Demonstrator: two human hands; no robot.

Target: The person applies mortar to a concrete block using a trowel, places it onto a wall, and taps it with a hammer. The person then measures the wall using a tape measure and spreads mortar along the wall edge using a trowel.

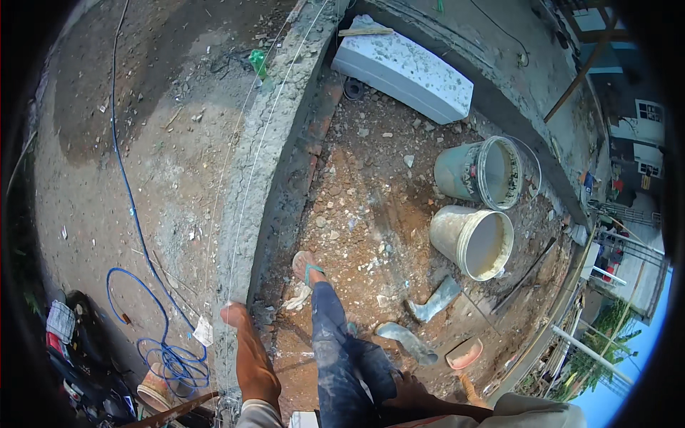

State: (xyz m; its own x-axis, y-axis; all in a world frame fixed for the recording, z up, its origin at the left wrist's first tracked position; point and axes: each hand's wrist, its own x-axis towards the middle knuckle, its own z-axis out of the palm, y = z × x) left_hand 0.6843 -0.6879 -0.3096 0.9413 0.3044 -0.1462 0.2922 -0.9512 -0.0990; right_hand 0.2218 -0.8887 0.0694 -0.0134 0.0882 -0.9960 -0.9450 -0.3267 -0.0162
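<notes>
My left hand [232, 314] rests on the top edge of a low wall coated in rough grey cement [275, 143], its arm stretched out. Its fingers are too small and foreshortened to make out. Along the wall's top runs a thin pale string [282, 93]. On my right thigh, over dark blue stained trousers [335, 357], lies my right hand [408, 391] with its fingers laid out, holding nothing. My foot in a green-strapped sandal [308, 267] stands on the stony soil beside the wall.
Two buckets [457, 171] [449, 235] of cloudy water stand right of centre. Nearby lie grey rubber boots [437, 299] and a reddish pan-like piece [464, 353]. A long white block [403, 68] sits at the far wall. Blue hose [168, 357] coils at left, near a parked motorbike [75, 364].
</notes>
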